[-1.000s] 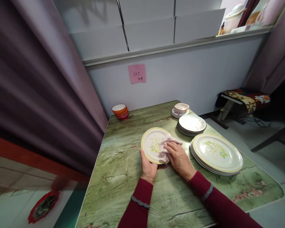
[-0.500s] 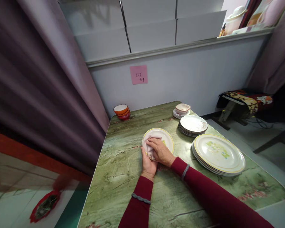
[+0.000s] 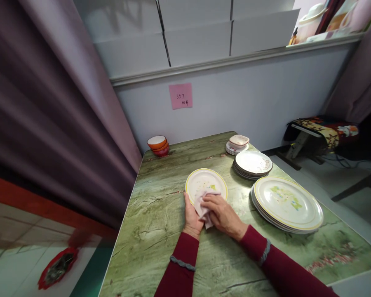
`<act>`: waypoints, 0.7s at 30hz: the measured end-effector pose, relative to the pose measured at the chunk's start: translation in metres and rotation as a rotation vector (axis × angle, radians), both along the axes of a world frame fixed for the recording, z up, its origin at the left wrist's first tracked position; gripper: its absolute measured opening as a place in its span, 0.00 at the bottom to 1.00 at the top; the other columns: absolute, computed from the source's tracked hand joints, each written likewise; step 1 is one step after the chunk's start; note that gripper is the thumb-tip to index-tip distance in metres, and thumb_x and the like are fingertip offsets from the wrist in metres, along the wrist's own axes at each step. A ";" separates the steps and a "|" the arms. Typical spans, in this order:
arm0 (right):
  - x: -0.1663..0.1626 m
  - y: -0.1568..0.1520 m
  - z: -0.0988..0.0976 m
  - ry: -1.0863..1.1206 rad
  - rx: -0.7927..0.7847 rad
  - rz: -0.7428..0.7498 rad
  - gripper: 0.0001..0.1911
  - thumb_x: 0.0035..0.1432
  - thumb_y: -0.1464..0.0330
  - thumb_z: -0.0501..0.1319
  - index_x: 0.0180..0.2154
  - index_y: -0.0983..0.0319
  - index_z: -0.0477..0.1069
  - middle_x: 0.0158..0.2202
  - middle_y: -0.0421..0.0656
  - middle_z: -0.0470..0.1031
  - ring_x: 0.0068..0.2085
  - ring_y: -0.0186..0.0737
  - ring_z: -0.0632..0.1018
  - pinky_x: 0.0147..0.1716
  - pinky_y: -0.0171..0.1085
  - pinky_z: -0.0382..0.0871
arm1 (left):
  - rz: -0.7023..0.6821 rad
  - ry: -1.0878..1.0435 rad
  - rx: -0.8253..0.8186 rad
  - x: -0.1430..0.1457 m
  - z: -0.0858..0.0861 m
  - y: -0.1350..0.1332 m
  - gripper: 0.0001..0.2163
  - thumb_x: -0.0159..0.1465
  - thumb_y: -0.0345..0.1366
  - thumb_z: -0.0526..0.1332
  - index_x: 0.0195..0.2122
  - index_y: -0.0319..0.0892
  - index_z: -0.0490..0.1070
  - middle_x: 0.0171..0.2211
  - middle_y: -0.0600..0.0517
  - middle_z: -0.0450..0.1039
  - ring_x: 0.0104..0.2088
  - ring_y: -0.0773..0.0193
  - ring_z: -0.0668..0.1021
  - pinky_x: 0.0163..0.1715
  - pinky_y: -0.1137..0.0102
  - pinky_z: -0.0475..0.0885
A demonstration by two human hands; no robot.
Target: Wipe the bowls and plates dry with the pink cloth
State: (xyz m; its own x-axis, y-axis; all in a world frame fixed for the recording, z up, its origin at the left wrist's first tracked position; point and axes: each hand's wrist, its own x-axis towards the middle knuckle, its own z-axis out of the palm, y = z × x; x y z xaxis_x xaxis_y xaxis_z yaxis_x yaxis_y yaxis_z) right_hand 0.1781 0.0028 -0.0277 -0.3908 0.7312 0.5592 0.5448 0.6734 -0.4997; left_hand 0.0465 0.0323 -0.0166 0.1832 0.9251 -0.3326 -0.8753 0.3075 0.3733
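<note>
A round plate with a yellow rim (image 3: 205,181) lies on the green table (image 3: 160,222) in front of me. My left hand (image 3: 191,217) grips the plate's near left edge. My right hand (image 3: 222,214) presses a pale pink cloth (image 3: 202,203) against the near part of the plate, with the fingers closed over the cloth. Both arms wear dark red sleeves.
A stack of large yellow-rimmed plates (image 3: 288,203) sits to the right, a stack of smaller plates (image 3: 252,163) behind it, and saucers with a small dish (image 3: 237,144) further back. Orange and red bowls (image 3: 157,145) stand at the far left corner. A purple curtain (image 3: 49,107) hangs left.
My right hand has drawn the cloth from the plate's left side toward its near edge, after first sweeping it there from the right side. The left hand has stayed on the rim.
</note>
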 end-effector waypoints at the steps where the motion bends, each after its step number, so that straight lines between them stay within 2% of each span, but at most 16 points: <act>1: -0.009 0.003 0.005 0.008 -0.001 0.063 0.27 0.52 0.80 0.55 0.53 0.60 0.71 0.55 0.49 0.74 0.58 0.45 0.71 0.59 0.50 0.65 | -0.025 -0.003 -0.017 -0.001 0.000 -0.001 0.31 0.70 0.56 0.49 0.59 0.34 0.70 0.52 0.36 0.77 0.56 0.48 0.77 0.57 0.57 0.71; 3: -0.026 0.016 0.014 0.024 0.008 0.123 0.27 0.52 0.80 0.55 0.54 0.61 0.71 0.56 0.50 0.74 0.58 0.45 0.71 0.59 0.49 0.65 | -0.033 -0.003 -0.028 -0.004 -0.001 -0.002 0.29 0.69 0.55 0.50 0.58 0.36 0.71 0.52 0.38 0.77 0.56 0.49 0.77 0.59 0.57 0.70; 5: -0.036 0.035 0.020 0.045 0.024 0.101 0.27 0.52 0.80 0.56 0.54 0.62 0.71 0.56 0.51 0.73 0.59 0.46 0.70 0.60 0.50 0.64 | 0.005 -0.001 -0.001 -0.005 0.000 -0.003 0.27 0.70 0.53 0.50 0.58 0.39 0.72 0.53 0.41 0.77 0.57 0.51 0.76 0.61 0.56 0.68; 9: -0.029 0.067 0.019 0.051 0.045 -0.081 0.26 0.57 0.77 0.56 0.57 0.64 0.69 0.59 0.54 0.70 0.63 0.51 0.66 0.62 0.54 0.60 | 0.058 0.016 0.066 -0.003 0.001 -0.002 0.25 0.72 0.52 0.48 0.58 0.41 0.72 0.55 0.43 0.76 0.61 0.51 0.72 0.63 0.54 0.63; 13: 0.000 0.074 0.009 0.063 0.012 -0.325 0.24 0.59 0.72 0.58 0.57 0.63 0.70 0.62 0.55 0.67 0.64 0.55 0.65 0.62 0.57 0.57 | 0.081 0.047 0.065 0.001 0.001 0.000 0.27 0.71 0.54 0.46 0.59 0.41 0.71 0.57 0.42 0.75 0.62 0.50 0.72 0.64 0.54 0.62; 15: 0.016 0.073 0.007 0.132 -0.053 -0.423 0.26 0.57 0.71 0.59 0.58 0.63 0.69 0.63 0.55 0.66 0.64 0.55 0.65 0.63 0.56 0.57 | 0.085 0.059 0.051 0.002 0.002 0.001 0.28 0.71 0.54 0.45 0.60 0.41 0.70 0.57 0.42 0.75 0.62 0.50 0.71 0.64 0.55 0.62; 17: 0.029 0.074 0.011 0.256 -0.200 -0.460 0.30 0.54 0.69 0.61 0.60 0.62 0.67 0.62 0.54 0.67 0.62 0.55 0.67 0.62 0.54 0.58 | 0.091 0.060 0.047 0.004 0.003 0.001 0.28 0.71 0.54 0.45 0.60 0.41 0.70 0.56 0.41 0.75 0.63 0.51 0.71 0.64 0.55 0.62; 19: 0.040 0.079 0.020 0.373 -0.370 -0.440 0.32 0.51 0.67 0.65 0.59 0.61 0.69 0.56 0.52 0.74 0.55 0.55 0.73 0.58 0.51 0.63 | 0.100 0.048 0.068 0.004 0.005 0.001 0.29 0.71 0.55 0.45 0.60 0.40 0.70 0.57 0.40 0.75 0.64 0.51 0.69 0.64 0.54 0.62; 21: 0.049 0.083 0.030 0.439 -0.488 -0.391 0.27 0.48 0.64 0.68 0.52 0.60 0.75 0.45 0.48 0.80 0.45 0.53 0.78 0.51 0.49 0.68 | 0.100 0.025 0.101 0.004 0.005 0.000 0.31 0.69 0.58 0.46 0.60 0.40 0.70 0.57 0.40 0.74 0.64 0.50 0.68 0.64 0.54 0.62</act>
